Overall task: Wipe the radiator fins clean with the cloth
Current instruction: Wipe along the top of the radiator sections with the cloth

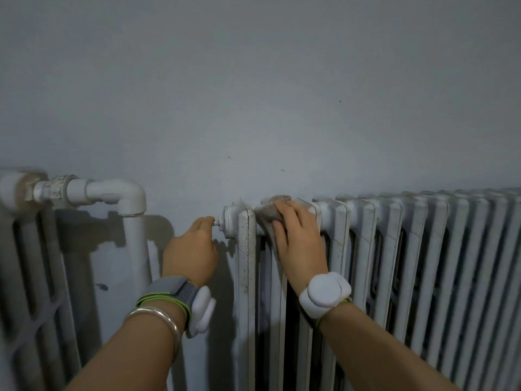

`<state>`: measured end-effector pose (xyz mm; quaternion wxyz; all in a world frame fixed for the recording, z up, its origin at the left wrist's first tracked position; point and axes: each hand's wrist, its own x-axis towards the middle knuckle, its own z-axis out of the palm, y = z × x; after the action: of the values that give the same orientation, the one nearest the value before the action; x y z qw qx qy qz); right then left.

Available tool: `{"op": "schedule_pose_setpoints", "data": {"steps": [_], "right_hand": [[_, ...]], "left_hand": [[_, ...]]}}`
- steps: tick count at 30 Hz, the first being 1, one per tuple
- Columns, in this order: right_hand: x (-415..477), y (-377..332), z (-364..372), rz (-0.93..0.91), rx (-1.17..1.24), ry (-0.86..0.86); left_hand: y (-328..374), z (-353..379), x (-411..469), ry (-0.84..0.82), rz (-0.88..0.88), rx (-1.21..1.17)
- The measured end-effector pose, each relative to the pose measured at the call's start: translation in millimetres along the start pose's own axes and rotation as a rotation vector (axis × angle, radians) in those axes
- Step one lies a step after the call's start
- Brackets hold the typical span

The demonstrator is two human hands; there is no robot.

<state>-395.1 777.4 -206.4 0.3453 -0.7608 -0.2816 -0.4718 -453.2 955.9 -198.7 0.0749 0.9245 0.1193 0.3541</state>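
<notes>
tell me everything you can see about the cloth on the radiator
The brownish-grey, fuzzy-looking cloth is bunched over the top of the white ribbed radiator, just right of its left end fin, one flap hanging down the front. The right hand lies flat on it, fingers spread, pressing it to the metal and hiding much of it. The left hand, which seems to pinch the small white end nub, does not touch it.
</notes>
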Motion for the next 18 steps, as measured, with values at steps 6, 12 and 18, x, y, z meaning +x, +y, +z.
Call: {"op": "schedule_pose_setpoints", "data": {"steps": [6, 12, 18], "right_hand": [[-19, -1, -3, 0.042, -0.016, -0.001], [-52, 7, 1, 0.079, 0.023, -0.117], [-81, 15, -3, 0.104, 0.091, -0.27]], "left_hand": [[0, -1, -2, -0.021, 0.003, -0.013], [0, -4, -2, -0.042, 0.003, -0.03], [0, -4, -2, -0.049, 0.005, -0.044]]}}
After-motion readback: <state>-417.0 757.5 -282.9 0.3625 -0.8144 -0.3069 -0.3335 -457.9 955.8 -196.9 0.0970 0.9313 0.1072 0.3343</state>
